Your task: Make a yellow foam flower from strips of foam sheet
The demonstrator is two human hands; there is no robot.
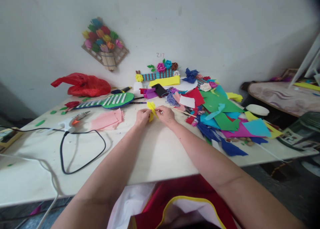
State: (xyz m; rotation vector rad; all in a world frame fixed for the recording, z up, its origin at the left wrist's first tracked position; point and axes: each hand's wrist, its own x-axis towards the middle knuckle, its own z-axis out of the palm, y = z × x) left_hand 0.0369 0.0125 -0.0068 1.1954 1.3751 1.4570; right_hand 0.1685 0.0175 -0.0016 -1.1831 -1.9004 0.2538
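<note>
Above the middle of the white table, a small piece of yellow crepe paper [151,106] is pinched between my two hands. My left hand [143,117] closes on its left side, thumb and fingers together. On the other side, my right hand [165,115] grips the paper's right edge with its fingertips. The paper looks folded or gathered, and its lower part hangs between the hands. Just beyond it lie a thin dark stick [138,103] and purple paper [150,94]. A light wooden stick [183,112] runs off to the right of my right hand.
Pink paper sheets [107,119] and a corded glue gun [68,125] lie left, its black cable looping on the table [100,165]. Coloured paper scraps [220,106] pile up right. A red plastic bag [83,84], a green decorated board [118,100] and a yellow paper strip [164,81] lie further back.
</note>
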